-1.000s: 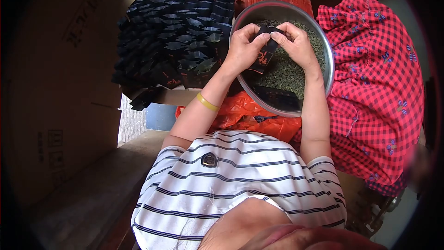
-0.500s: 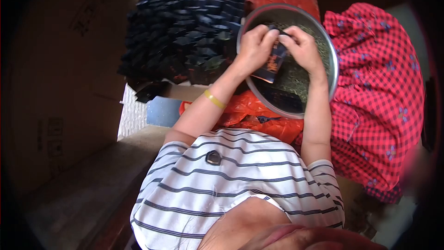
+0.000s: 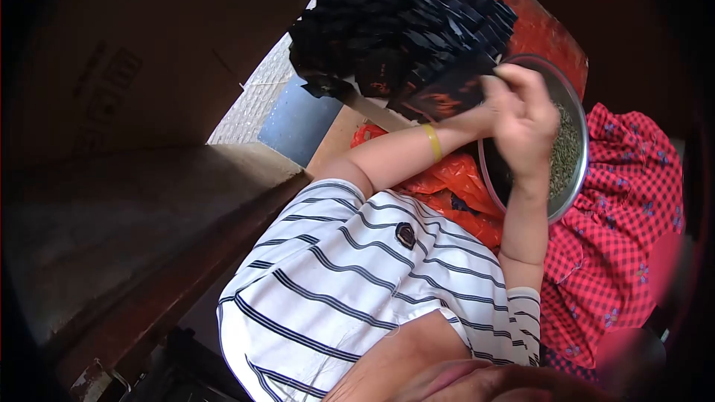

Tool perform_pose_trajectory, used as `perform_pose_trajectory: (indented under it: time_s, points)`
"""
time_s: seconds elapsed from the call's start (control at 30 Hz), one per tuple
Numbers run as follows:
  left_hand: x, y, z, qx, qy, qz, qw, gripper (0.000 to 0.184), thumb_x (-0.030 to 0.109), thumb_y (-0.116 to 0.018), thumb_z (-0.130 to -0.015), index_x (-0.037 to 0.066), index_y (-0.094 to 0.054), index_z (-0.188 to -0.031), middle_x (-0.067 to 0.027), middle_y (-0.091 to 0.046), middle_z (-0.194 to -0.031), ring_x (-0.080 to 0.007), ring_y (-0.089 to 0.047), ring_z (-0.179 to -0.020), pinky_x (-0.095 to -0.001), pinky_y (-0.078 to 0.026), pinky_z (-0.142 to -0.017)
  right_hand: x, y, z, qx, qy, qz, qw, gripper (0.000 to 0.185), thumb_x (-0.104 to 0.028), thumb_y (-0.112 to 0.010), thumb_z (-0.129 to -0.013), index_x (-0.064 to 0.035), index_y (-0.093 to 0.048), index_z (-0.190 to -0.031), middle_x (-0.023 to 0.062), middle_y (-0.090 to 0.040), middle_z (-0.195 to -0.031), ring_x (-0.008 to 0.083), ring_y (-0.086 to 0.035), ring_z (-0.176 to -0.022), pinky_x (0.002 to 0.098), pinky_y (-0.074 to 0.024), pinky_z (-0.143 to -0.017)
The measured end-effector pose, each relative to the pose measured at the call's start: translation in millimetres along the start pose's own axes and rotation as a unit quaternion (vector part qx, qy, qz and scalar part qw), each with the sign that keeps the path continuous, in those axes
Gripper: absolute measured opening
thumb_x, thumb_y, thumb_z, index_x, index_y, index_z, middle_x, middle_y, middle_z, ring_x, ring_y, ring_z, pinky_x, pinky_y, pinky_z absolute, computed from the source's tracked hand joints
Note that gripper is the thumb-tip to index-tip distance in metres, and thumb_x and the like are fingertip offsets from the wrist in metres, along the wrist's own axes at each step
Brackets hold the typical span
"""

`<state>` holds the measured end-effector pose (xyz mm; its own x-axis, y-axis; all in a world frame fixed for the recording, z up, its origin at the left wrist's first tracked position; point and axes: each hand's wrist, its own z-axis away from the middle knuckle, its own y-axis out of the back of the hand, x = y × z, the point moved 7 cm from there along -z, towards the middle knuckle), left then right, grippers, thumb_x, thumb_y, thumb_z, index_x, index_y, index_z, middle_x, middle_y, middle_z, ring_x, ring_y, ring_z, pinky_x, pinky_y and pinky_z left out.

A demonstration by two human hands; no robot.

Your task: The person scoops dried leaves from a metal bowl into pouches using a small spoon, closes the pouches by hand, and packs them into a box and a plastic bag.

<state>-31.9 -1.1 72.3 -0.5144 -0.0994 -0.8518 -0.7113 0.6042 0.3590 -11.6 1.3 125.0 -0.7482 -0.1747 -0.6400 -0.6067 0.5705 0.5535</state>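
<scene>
A black foil pouch (image 3: 449, 95) with orange print is tilted between the packed pouches and the bowl, smeared by motion. My right hand (image 3: 527, 120) is closed, its thumb and fingers pinching the near end of this pouch. Behind it lies my left hand (image 3: 480, 120), with a yellow band (image 3: 431, 141) on the forearm; its fingers are hidden by the right hand. Under both hands stands a round metal bowl (image 3: 583, 179) of dried green leaf bits (image 3: 567, 150).
Many black pouches (image 3: 402, 18) stand tightly packed at the back left. A red tabletop (image 3: 547, 18) shows behind. Orange plastic (image 3: 465, 186) lies before the bowl, red checked cloth (image 3: 625, 238) to its right, and a cardboard panel (image 3: 112, 112) at left.
The view has swung, so the bowl and pouches sit further right. My hands have shifted left relative to the bowl, with the pouch now beside the packed ones. The right hand now crosses over the left.
</scene>
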Motion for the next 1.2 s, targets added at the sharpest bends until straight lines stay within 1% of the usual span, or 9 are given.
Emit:
perform_pose_trajectory:
  time_s: [0.03, 0.07, 0.13, 0.33, 0.4, 0.5, 0.8, 1.1, 1.2]
  points:
    - [13, -3, -4, -0.006, 0.003, 0.0, 1.0, 0.021, 0.028, -0.06, -0.098, 0.009, -0.063, -0.107, 0.0006, -0.061, -0.089, -0.0154, -0.059, -0.089, -0.0293, -0.049, -0.082, -16, -19, -5, -0.02, 0.07, 0.038, 0.997, 0.015, -0.009, -0.077, -0.078, -0.0069, -0.068, -0.091, 0.0058, -0.069, -0.083, 0.0233, -0.065, -0.07, 0.0345, -0.0508, -0.073]
    - [54, -13, -6, -0.037, -0.079, 0.368, 0.926, 0.019, 0.026, -0.06, -0.093, 0.009, -0.065, -0.102, -0.0057, -0.063, -0.086, -0.0225, -0.062, -0.083, -0.0359, -0.051, -0.078, -22, -37, -7, -0.021, 0.108, 0.046, 0.993, 0.015, -0.01, -0.076, -0.079, -0.0075, -0.068, -0.09, 0.0055, -0.069, -0.082, 0.0238, -0.065, -0.072, 0.0347, -0.0503, -0.073]
    - [101, -13, -8, -0.068, -0.195, 0.896, 0.394, 0.016, 0.02, -0.061, -0.083, 0.01, -0.069, -0.093, -0.0183, -0.069, -0.079, -0.0366, -0.068, -0.072, -0.0492, -0.054, -0.069, -22, -70, -7, -0.042, 0.14, 0.058, 0.988, 0.015, -0.013, -0.075, -0.08, -0.0088, -0.067, -0.091, 0.0053, -0.069, -0.081, 0.0245, -0.066, -0.075, 0.0352, -0.0494, -0.073]
    - [121, -4, -4, -0.022, -0.18, 0.897, 0.404, 0.016, 0.02, -0.062, -0.082, 0.008, -0.068, -0.089, -0.0158, -0.069, -0.075, -0.0341, -0.069, -0.072, -0.047, -0.054, -0.07, 11, -65, -3, -0.026, 0.088, 0.058, 0.994, 0.023, -0.016, -0.074, -0.082, -0.0104, -0.069, -0.103, 0.0064, -0.071, -0.091, 0.0212, -0.068, -0.08, 0.0344, -0.0502, -0.075]
    - [121, -19, -3, -0.04, -0.162, 0.974, 0.152, 0.026, 0.034, -0.062, -0.084, 0.01, -0.068, -0.09, -0.0208, -0.07, -0.1, -0.0288, -0.069, -0.094, -0.0443, -0.053, -0.078, 40, -26, -3, 0.023, -0.021, 0.012, 0.999, 0.015, -0.011, -0.071, -0.088, -0.0073, -0.07, -0.103, 0.006, -0.073, -0.095, 0.0165, -0.068, -0.08, 0.0294, -0.0528, -0.073]
    - [81, -22, -15, -0.135, -0.249, 0.899, 0.333, 0.025, 0.023, -0.057, -0.087, 0.011, -0.07, -0.104, -0.0206, -0.07, -0.102, -0.0379, -0.067, -0.098, -0.0494, -0.052, -0.085, 107, 44, 16, 0.093, -0.157, -0.063, 0.981, 0.018, -0.009, -0.062, -0.097, 0.001, -0.064, -0.112, 0.0097, -0.071, -0.104, 0.0103, -0.064, -0.085, 0.0234, -0.0517, -0.079]
    - [96, -26, -18, -0.069, -0.199, 0.937, 0.28, 0.023, 0.017, -0.059, -0.089, 0.003, -0.069, -0.105, -0.0148, -0.073, -0.089, -0.0276, -0.072, -0.087, -0.0361, -0.055, -0.081, 155, 98, 154, -0.271, -0.377, 0.034, 0.885, 0.02, -0.003, -0.062, -0.087, -0.0002, -0.065, -0.106, 0.0048, -0.066, -0.092, 0.0131, -0.061, -0.085, 0.0267, -0.0495, -0.082]
    - [98, -22, -14, -0.118, -0.251, 0.92, 0.276, 0.022, 0.02, -0.06, -0.088, 0.005, -0.07, -0.102, -0.0167, -0.072, -0.095, -0.0353, -0.068, -0.092, -0.0436, -0.053, -0.086, 150, 89, 166, -0.256, -0.311, 0.045, 0.914, 0.034, -0.014, -0.072, -0.084, -0.001, -0.065, -0.114, 0.0072, -0.066, -0.097, 0.0189, -0.061, -0.092, 0.031, -0.0479, -0.09]
    - [97, -19, -12, -0.099, -0.278, 0.908, 0.297, 0.024, 0.018, -0.062, -0.091, 0.001, -0.068, -0.105, -0.0148, -0.072, -0.087, -0.0232, -0.07, -0.08, -0.0343, -0.053, -0.076, 159, 80, 171, -0.271, -0.406, -0.088, 0.869, 0.034, -0.021, -0.074, -0.085, -0.0002, -0.065, -0.111, 0.0077, -0.069, -0.096, 0.0192, -0.065, -0.086, 0.032, -0.051, -0.084]
